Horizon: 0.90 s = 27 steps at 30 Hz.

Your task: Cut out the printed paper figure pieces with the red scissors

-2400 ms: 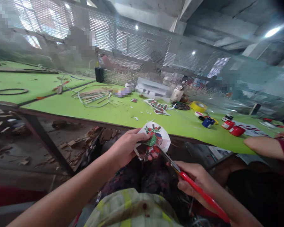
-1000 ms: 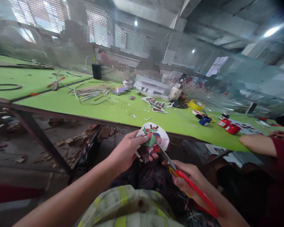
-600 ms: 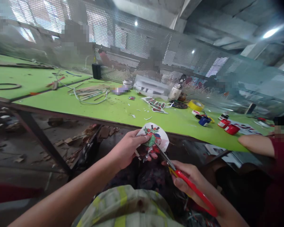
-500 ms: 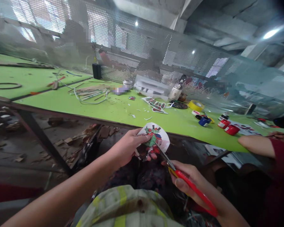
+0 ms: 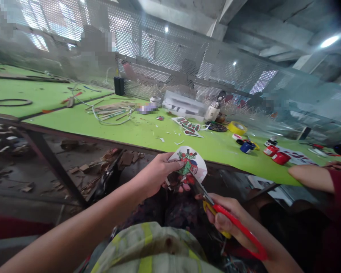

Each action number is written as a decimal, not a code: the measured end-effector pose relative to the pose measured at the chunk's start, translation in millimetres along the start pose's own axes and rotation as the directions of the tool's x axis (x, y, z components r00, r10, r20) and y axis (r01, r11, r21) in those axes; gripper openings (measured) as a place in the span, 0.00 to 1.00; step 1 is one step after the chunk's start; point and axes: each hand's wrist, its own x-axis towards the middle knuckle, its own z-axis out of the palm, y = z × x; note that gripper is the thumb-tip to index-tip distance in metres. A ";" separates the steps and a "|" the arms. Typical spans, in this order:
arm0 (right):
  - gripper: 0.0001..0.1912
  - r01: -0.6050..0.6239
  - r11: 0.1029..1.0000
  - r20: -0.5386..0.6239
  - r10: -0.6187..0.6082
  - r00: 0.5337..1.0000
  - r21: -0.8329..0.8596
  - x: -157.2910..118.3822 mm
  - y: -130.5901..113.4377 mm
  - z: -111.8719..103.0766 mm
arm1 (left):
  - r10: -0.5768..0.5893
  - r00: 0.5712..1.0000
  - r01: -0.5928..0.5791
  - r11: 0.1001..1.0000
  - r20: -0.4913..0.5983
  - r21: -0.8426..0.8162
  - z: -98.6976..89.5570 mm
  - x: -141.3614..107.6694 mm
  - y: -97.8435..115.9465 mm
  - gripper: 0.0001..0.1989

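My left hand (image 5: 161, 170) pinches a rounded white paper cutout (image 5: 200, 170) printed with a green and red figure, its thumb pressed on the picture. The paper is over my lap, just in front of the table's front edge. My right hand (image 5: 227, 212) grips a pair of scissors (image 5: 238, 224) with red and yellow handles, fingers wrapped round them. The blades point up and left, and their tips meet the lower right part of the printed figure. How far the blades reach into the paper, I cannot tell.
On the green table (image 5: 136, 131) lie cut paper pieces (image 5: 187, 126), thin wooden sticks (image 5: 113, 110), yellow tape (image 5: 237, 127), a blue paint jar (image 5: 247, 147) and red paint jars (image 5: 280, 157). At the right rests another person's arm (image 5: 312, 176). A mesh divider (image 5: 165, 57) stands behind.
The scissors' handles have spread apart, with the yellow one showing lower and more fully. Paper and both hands have stayed nearly in place; the whole view has shifted slightly.
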 end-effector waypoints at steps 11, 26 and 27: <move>0.41 -0.002 1.000 -0.001 0.002 1.000 -0.014 0.5 -3.4 -0.4 | 0.000 1.000 0.000 1.000 -0.017 0.005 1.1 0.0 1.6 0.10; 0.42 0.069 0.991 0.002 -0.069 0.998 -0.112 2.2 -8.8 -1.3 | 0.015 1.000 -0.015 1.000 -0.008 0.026 -0.5 1.0 1.7 0.16; 0.42 0.067 0.992 0.000 -0.067 0.998 -0.109 1.6 -11.0 -1.3 | 0.011 1.000 -0.011 1.000 -0.009 0.022 0.1 0.6 2.3 0.15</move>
